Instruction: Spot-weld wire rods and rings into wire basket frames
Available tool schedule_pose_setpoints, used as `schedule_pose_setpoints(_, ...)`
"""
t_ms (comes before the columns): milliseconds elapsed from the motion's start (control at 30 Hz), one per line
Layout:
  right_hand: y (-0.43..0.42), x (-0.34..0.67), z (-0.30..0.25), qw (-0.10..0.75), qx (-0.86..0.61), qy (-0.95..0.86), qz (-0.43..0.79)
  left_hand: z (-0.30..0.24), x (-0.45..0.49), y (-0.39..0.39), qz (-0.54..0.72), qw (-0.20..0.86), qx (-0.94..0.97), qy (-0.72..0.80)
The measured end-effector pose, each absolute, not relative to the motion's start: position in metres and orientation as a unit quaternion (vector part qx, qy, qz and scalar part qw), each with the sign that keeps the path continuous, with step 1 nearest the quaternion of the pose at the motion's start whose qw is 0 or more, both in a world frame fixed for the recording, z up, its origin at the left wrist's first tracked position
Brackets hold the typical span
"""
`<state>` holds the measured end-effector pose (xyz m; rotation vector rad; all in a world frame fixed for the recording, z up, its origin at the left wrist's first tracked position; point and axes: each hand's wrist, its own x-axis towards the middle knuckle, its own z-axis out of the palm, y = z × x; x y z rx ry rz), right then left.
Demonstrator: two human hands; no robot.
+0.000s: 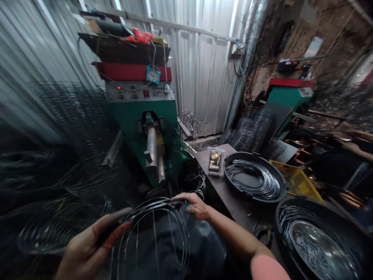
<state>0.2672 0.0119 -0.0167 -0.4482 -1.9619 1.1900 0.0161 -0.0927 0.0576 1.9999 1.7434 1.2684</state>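
Observation:
Both hands hold a bundle of thin wire rings (157, 225) in front of my lap. My left hand (90, 245) is closed, pinching the bundle's left side between thumb and fingers. At the top right of the rings, my right hand (196, 205) grips the wires with curled fingers. Just beyond the rings stands a green machine (145, 116) with a metal cylinder (152, 149) pointing down toward them.
A dark table (233, 206) at right carries a black tub (254, 179) of curved wires, a phone (215, 161) and a second tub (320, 237) with wires. Stacks of wire mesh (72, 124) fill the left. A yellow crate (300, 182) and another person's arm (357, 149) lie far right.

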Motion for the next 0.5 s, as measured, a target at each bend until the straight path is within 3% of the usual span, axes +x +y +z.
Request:
schedule_pose_setpoints(133, 0.013, 0.249, 0.005, 0.472, -0.234, -0.681, 0.509, 0.104, 0.015, -0.088, 0.499, 0.219, 0.597, 0.589)
schedule_pose_setpoints(233, 0.026, 0.233, 0.02, 0.479, -0.272, -0.605, 0.575, 0.116, 0.003, -0.058, 0.483, 0.331, 0.559, 0.587)
schedule_pose_setpoints(333, 0.04, 0.22, 0.02, 0.428, -0.334, -0.525, 0.655, 0.094, -0.013, -0.021, 0.469, 0.45, 0.488, 0.583)
schedule_pose_setpoints(500, 0.042, 0.214, -0.022, 0.346, -0.457, -0.432, 0.696, 0.019, -0.024, 0.004, 0.409, 0.55, 0.412, 0.6)
